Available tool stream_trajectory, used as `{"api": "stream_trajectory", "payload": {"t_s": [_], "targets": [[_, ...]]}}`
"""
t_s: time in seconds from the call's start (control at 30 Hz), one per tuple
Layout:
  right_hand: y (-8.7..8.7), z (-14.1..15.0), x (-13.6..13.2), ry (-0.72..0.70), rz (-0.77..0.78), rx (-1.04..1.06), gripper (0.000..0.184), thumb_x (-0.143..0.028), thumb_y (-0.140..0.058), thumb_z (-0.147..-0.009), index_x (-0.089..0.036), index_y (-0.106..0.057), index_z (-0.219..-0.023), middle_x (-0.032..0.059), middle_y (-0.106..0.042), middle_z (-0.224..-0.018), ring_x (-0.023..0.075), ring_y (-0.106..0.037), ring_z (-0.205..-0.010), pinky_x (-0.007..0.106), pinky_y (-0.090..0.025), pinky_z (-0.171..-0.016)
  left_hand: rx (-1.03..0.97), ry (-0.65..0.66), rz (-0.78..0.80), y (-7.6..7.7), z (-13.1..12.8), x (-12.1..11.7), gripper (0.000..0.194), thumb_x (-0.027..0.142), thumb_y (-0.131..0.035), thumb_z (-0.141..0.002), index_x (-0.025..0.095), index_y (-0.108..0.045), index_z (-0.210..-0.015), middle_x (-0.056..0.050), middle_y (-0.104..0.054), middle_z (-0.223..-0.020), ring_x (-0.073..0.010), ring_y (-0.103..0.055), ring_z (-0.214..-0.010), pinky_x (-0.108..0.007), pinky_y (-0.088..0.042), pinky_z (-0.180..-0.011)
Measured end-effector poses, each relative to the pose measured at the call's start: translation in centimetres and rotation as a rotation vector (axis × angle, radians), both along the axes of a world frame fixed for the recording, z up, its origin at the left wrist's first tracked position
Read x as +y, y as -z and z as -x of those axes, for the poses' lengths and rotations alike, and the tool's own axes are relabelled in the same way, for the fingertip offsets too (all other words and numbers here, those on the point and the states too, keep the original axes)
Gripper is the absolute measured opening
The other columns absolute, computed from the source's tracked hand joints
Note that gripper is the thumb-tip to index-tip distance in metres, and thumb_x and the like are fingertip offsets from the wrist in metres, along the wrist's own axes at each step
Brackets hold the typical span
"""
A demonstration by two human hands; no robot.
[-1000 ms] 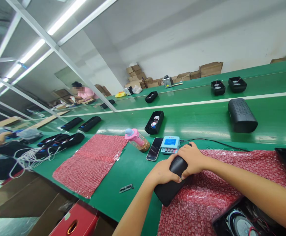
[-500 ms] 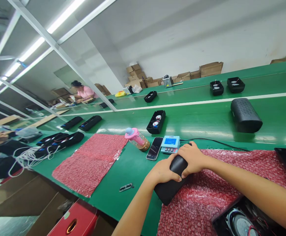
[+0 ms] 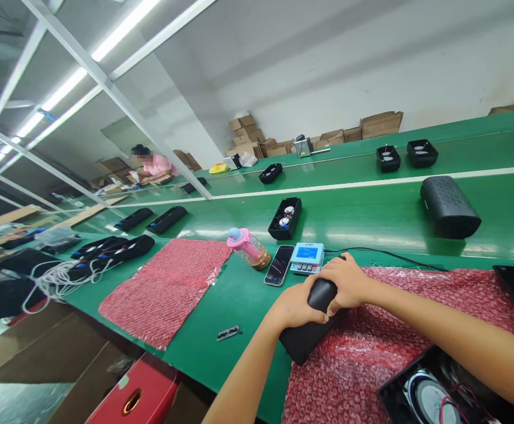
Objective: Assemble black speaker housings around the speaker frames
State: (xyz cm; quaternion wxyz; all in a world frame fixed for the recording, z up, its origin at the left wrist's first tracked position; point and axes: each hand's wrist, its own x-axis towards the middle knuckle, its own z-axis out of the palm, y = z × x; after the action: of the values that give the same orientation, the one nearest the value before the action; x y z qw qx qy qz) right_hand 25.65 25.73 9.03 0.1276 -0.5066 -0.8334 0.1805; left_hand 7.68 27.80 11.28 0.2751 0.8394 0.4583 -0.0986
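1. The table (image 3: 363, 218), a long green surface, runs across the whole middle of the frame, and its near edge carries everything below.
2. A red bubble-wrap sheet (image 3: 372, 365) covers the lower right of the frame; a second lies at lower centre-left.
3. The black speaker shell (image 3: 303, 341) lies at lower centre, its near end over the sheet's left edge, its far end hidden under both hands. It looks like rigid, smooth moulded plastic, probably light and a little slippery, so the rounded ends or long sides seem the safest places to take hold; the padding beneath suggests that its finish marks easily.
4. The right hand (image 3: 348, 282) is curled over the shell's far end, fingers wrapped down on it.
5. The left hand (image 3: 295, 306) is closed on the same end from the nearer side, touching the right hand.
6. Just beyond the hands, at centre frame, stand a small blue meter (image 3: 307, 259), a phone (image 3: 279, 265) and a pink bottle (image 3: 248, 247).
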Motion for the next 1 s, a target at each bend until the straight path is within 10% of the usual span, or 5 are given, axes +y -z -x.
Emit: {"api": "stream_trajectory", "payload": {"t_s": [0.53, 0.8, 1.0], "targets": [[-1.5, -1.6, 0.6, -0.232, 0.098, -0.072, 0.062, -0.019, -0.073, -0.063, -0.024, -0.053, -0.122, 0.0057, -0.06, -0.115, 0.0283, -0.049, -0.109, 0.045, -0.03, -0.093, -0.008, -0.076, -0.01, 0.2, -0.5, -0.8, 0.081, 0.047, -0.069, -0.06, 0.029, -0.038, -0.133, -0.005, -0.064, -0.109, -0.0291, -0.061, -0.096, -0.033, -0.045, -0.076], [-1.0, -1.2, -1.3, -0.112, -0.011, -0.063, 0.055, -0.017, -0.068, -0.069, -0.016, -0.052, -0.122, 0.0121, -0.057, -0.118, 0.03, -0.046, -0.11, 0.048, -0.026, -0.094, -0.043, -0.072, 0.004, 0.7, -0.9, -1.2, 0.084, 0.042, -0.069, -0.06, 0.022, -0.035, -0.134, -0.01, -0.058, -0.119, -0.0299, -0.058, -0.102, -0.036, -0.044, -0.084], [-1.5, -2.9, -2.5, -0.196, -0.04, -0.018, 0.054, -0.021, -0.071, -0.071, -0.018, -0.053, -0.122, 0.0095, -0.057, -0.12, 0.0269, -0.047, -0.113, 0.043, -0.03, -0.095, -0.089, 0.069, 0.098, 0.1, -0.6, -1.1, 0.114, 0.034, -0.078, -0.044, 0.019, -0.023, -0.142, -0.012, -0.042, -0.138, -0.0286, -0.045, -0.12, -0.037, -0.036, -0.101]]}}
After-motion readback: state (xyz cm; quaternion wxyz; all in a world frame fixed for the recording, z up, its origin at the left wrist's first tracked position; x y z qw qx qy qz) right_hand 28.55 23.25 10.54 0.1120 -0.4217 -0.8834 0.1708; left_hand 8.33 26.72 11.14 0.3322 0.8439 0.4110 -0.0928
